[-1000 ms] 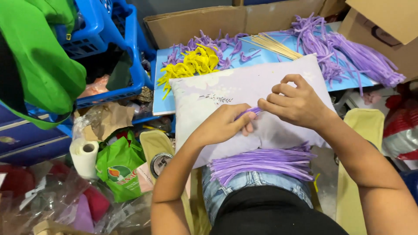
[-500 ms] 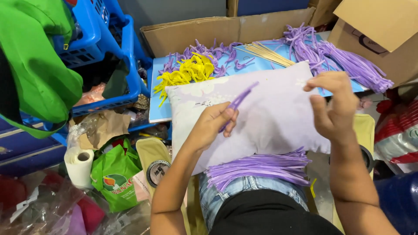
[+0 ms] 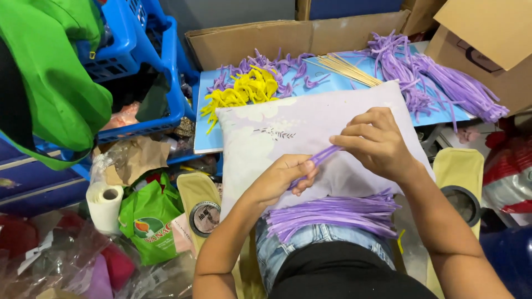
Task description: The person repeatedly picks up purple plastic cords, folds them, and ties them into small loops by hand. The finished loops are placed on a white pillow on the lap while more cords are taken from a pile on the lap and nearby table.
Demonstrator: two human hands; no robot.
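Right hand (image 3: 377, 145) back down from raised spot half second ago, now meeting left hand (image 3: 282, 178) over pale pillow (image 3: 266, 144) on lap. I see both pinching one purple pipe cleaner (image 3: 318, 160), fingers clamped at each end; its tips hidden inside grips. Purple bundle (image 3: 332, 213) lies at pillow's near edge, partly under forearms.

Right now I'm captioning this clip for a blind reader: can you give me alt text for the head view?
Both hands, left hand and right hand, hold one purple pipe cleaner over a pale pillow on the person's lap. A bundle of purple pipe cleaners lies at the pillow's near edge; yellow twisted pieces and wooden sticks lie on a blue board beyond.
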